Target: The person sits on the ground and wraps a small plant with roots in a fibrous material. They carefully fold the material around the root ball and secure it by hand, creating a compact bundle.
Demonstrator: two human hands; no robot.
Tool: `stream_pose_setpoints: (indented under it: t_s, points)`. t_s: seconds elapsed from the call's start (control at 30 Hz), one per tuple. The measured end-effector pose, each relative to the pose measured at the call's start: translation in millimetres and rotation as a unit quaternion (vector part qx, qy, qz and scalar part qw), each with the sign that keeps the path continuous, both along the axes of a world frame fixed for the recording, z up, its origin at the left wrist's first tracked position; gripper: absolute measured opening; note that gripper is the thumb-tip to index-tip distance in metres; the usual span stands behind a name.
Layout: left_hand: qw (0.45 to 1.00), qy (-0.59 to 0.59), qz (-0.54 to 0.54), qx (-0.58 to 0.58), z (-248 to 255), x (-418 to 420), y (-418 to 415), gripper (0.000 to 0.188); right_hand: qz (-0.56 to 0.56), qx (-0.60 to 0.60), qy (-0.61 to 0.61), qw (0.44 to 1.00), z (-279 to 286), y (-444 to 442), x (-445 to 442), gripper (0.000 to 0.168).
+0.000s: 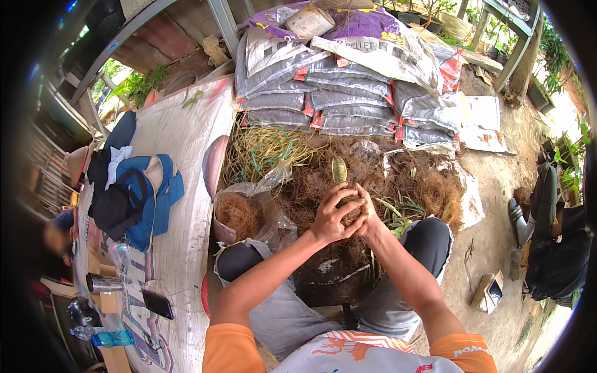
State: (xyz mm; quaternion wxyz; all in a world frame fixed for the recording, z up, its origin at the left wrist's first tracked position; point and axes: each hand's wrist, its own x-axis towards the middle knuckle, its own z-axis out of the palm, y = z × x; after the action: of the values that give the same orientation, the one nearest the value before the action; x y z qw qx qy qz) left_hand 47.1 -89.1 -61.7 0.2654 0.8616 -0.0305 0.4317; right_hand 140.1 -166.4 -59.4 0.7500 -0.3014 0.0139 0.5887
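Both of my hands are cupped around a brown fibrous ball point(350, 210) that looks like coconut coir. My left hand point(336, 212) wraps its near left side with bent fingers, while my right hand point(369, 210) presses from the right. Just beyond the fingertips rises a short green leaf with yellowish edges point(339, 169), likely a snake plant; its base is hidden behind the hands. Loose coir point(308, 196) lies beneath and around them. A clear plastic bag holding coir point(240, 214) is left of my hands, and cut green leaves point(401, 214) lie to the right.
Stacked grey sacks point(352, 112) stand ahead, with a tangle of yellow-green twine point(266, 149) before them. A white-covered table point(186, 196) on the left bears a blue garment point(163, 200), a phone point(157, 304) and bottles. A person point(555, 238) sits at right.
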Motion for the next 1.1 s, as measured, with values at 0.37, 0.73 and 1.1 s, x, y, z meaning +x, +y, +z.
stream_pose_setpoints:
  t_s: [0.37,0.73,1.1]
  points:
    - [0.979,-0.116,0.080,-0.145,17.8,15.9,1.7,0.013,0.004,0.078,0.059,0.995,33.5,-1.2,5.4,0.042]
    - [0.994,-0.066,0.062,-0.058,0.0,14.3,2.2,0.017,0.022,0.188,0.147,0.971,-22.5,10.4,11.6,0.042]
    - [0.999,0.006,0.002,0.031,31.1,12.3,16.2,0.036,-0.015,0.155,0.075,0.985,-4.9,1.8,16.9,0.046]
